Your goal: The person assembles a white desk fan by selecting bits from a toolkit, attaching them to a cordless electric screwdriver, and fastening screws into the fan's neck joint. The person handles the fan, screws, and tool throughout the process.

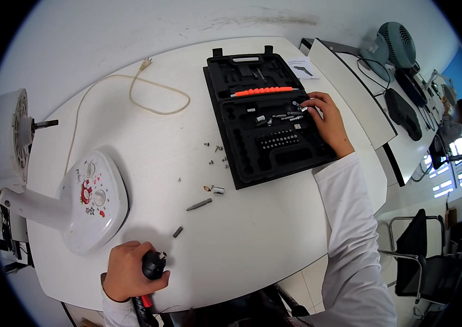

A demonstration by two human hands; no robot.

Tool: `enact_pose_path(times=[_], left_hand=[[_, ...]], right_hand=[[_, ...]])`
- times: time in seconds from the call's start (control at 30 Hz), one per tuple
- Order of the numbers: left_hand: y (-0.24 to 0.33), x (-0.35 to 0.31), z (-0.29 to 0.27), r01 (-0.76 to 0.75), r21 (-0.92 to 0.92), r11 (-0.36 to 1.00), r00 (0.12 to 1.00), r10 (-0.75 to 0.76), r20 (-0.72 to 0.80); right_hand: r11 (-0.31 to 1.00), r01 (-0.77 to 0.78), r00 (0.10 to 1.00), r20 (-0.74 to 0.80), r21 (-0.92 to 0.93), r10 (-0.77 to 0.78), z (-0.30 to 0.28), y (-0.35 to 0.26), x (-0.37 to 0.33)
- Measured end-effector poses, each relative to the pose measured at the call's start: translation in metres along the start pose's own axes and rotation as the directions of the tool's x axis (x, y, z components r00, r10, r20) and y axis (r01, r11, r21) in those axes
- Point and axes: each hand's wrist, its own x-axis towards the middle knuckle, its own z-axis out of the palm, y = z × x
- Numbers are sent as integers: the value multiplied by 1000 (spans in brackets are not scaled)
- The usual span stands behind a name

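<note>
My left hand [123,271] is closed round a black and red cordless screwdriver [153,265], whose chuck points up at the table's near left. Over the right side of an open black tool case [252,163], my right hand [327,121] has its fingers bent, thumb and fingertips at a small silver socket [304,109]. Rows of screwdriver bits [278,140] and several loose metal sockets lie in the case. An orange flexible shaft [263,91] rests along its hinge side. On the table are a long bit [199,204], a short dark bit [178,232] and a silver socket [218,191].
A partly dismantled white fan lies at left, its decorated base [92,204] beside a motor [10,139]. Its cord [160,113] loops across the table. Several small screws [218,148] sit beside the case. A desk with a green fan [397,46] and a black chair [421,253] stand right.
</note>
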Motion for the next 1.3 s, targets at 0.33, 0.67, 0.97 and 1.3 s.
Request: enact_pose_path(times=[0.33, 0.67, 0.97, 1.3], left_hand=[[2, -1, -2, 47, 9, 999, 998, -47, 42], [-2, -1, 2, -21, 7, 1000, 999, 22, -23], [-2, 0, 2, -22, -1, 1000, 999, 22, -23], [-2, 0, 2, -18, -2, 1000, 1000, 18, -18]], right_hand=[[948, -74, 997, 54, 308, 60, 3, 15, -1], [814, -104, 993, 107, 572, 52, 1, 12, 2], [892, -58, 998, 42, 448, 44, 0, -3, 1], [982, 134, 991, -1, -134, -135, -6, -17, 1]])
